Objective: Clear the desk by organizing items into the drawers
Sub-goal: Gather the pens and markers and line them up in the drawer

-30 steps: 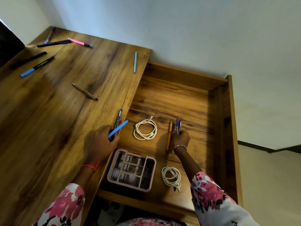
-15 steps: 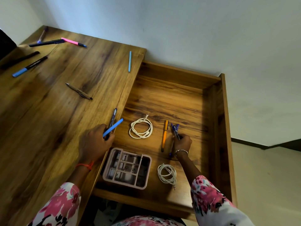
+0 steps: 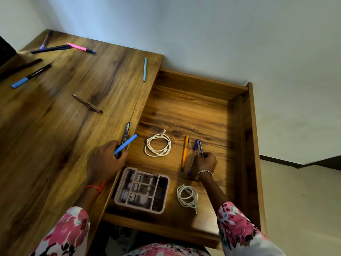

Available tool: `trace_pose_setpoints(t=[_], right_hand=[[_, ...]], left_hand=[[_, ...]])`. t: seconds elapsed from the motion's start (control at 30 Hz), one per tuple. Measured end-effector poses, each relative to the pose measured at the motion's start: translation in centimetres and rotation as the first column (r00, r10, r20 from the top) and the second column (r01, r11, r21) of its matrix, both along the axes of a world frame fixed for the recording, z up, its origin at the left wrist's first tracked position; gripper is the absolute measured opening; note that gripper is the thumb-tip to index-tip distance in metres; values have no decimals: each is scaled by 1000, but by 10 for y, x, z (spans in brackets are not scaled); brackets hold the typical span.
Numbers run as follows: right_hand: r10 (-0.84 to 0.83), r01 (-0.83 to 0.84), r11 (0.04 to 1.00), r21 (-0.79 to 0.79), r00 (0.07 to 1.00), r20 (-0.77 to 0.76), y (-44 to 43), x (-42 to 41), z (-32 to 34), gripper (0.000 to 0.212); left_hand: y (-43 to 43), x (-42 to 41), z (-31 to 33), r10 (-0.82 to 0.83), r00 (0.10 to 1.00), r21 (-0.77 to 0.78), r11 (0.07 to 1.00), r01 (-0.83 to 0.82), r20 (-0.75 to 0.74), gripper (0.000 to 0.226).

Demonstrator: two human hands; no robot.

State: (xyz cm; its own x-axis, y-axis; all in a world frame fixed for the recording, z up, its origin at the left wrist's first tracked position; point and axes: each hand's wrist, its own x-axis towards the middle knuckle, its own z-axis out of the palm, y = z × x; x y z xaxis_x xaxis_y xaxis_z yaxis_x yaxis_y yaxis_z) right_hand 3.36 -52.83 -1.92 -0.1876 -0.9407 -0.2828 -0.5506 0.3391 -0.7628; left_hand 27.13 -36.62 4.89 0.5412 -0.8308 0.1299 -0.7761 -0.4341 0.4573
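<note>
Head view: right hand (image 3: 203,164) has lowered its blue pens (image 3: 197,147) onto the drawer (image 3: 193,108) floor beside the orange pen (image 3: 185,152), fingers still pinched on them. Left hand (image 3: 106,161) stays clamped on two more at the counter (image 3: 55,126) edge. Release looks next.

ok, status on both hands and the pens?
Left hand grips two pens at desk edge. Right hand setting blue pens in drawer beside orange pen. Seven pens on desk; path clear.

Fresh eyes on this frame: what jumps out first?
The open wooden drawer at right, where the right hand sets blue pens beside an orange pen and a coiled white cable. The left hand grips a light-blue pen at the wooden desk edge.
</note>
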Motion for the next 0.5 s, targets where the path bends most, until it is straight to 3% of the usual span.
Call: trace_pose_setpoints(t=[0.13, 0.37, 0.5], right_hand=[[78, -77, 994, 81, 997, -10, 4, 9, -6, 22], [177, -175, 984, 26, 978, -107, -5, 2, -8, 20], [157, -159, 987, -24, 985, -75, -4, -1, -9, 18]], left_hand=[[0, 1, -2, -8, 1000, -3, 1000, 8, -5, 9], [0, 3, -5, 1, 1000, 3, 1000, -1, 15, 12], [1, 3, -6, -8, 1000, 0, 1000, 8, 9, 10]])
